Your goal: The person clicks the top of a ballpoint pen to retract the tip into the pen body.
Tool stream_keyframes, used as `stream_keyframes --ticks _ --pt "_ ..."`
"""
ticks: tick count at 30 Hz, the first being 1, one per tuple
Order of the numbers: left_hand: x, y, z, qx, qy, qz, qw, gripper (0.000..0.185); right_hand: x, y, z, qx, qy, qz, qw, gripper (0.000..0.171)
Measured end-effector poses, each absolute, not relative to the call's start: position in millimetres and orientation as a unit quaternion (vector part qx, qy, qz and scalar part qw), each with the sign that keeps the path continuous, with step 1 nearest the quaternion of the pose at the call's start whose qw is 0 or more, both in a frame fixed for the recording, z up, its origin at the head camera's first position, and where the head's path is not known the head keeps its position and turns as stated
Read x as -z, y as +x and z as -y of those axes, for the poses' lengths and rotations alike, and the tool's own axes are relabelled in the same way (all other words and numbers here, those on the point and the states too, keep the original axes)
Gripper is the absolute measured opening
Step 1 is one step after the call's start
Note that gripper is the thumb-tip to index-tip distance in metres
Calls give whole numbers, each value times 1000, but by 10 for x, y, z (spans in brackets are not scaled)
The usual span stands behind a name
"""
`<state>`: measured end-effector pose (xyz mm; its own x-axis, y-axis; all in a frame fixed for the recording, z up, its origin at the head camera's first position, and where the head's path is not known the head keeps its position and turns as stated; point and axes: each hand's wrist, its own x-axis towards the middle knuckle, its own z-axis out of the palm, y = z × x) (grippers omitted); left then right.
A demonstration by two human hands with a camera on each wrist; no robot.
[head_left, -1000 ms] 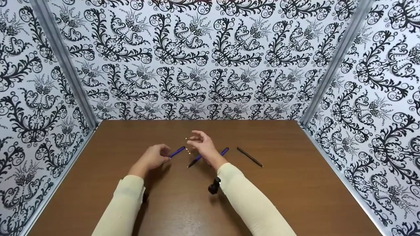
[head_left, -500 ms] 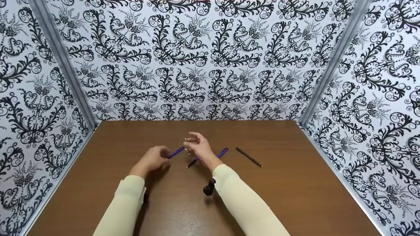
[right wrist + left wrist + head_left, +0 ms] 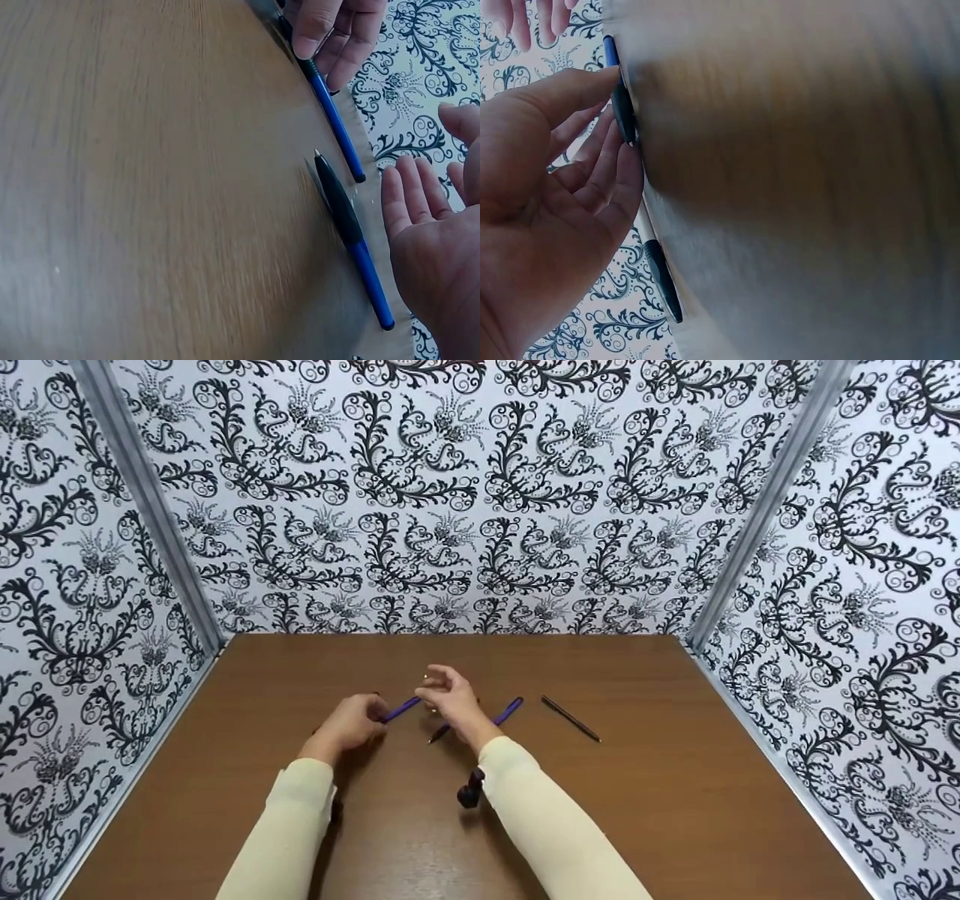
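Note:
In the left wrist view, my left hand (image 3: 562, 165) pinches a blue pen (image 3: 610, 51) by its dark grip, between thumb and fingers. The pen's blue end points away to the right in the head view, toward my right hand (image 3: 450, 697). That hand holds nothing; its fingers are relaxed, just beyond the pen's end. A second blue pen (image 3: 367, 277) with a black grip lies on the table, partly covered by my right hand in the head view. Another pen (image 3: 660, 277), with a pale barrel and dark grip, lies near my left hand, mostly hidden in the head view.
A black pen (image 3: 570, 718) lies slanted on the brown wooden table (image 3: 675, 810), right of my right hand. Patterned black-and-white panels (image 3: 465, 495) close off the back and both sides. A small black device (image 3: 470, 791) is on my right wrist.
My right hand has shifted slightly left, up to the far end of the pinched blue pen. My left hand stays almost in place, still holding that pen. The black pen has not moved.

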<state>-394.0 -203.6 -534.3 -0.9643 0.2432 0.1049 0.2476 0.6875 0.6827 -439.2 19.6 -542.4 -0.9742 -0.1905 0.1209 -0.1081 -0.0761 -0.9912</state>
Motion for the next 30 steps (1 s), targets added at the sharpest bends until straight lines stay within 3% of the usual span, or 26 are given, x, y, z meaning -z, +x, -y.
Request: stream_keyframes --ticks 9,24,30 --pt "5310 -3916 2001 342 -132 930 9 26 5461 -4375 -178 717 -104 -687 58 56" --pt "5283 -3935 1946 349 -111 930 21 23 5488 -4395 -109 708 -73 -702 6 46" --pt "5274 -3994 1913 365 -121 923 27 22 5479 -4400 -105 715 -69 -696 5 50"
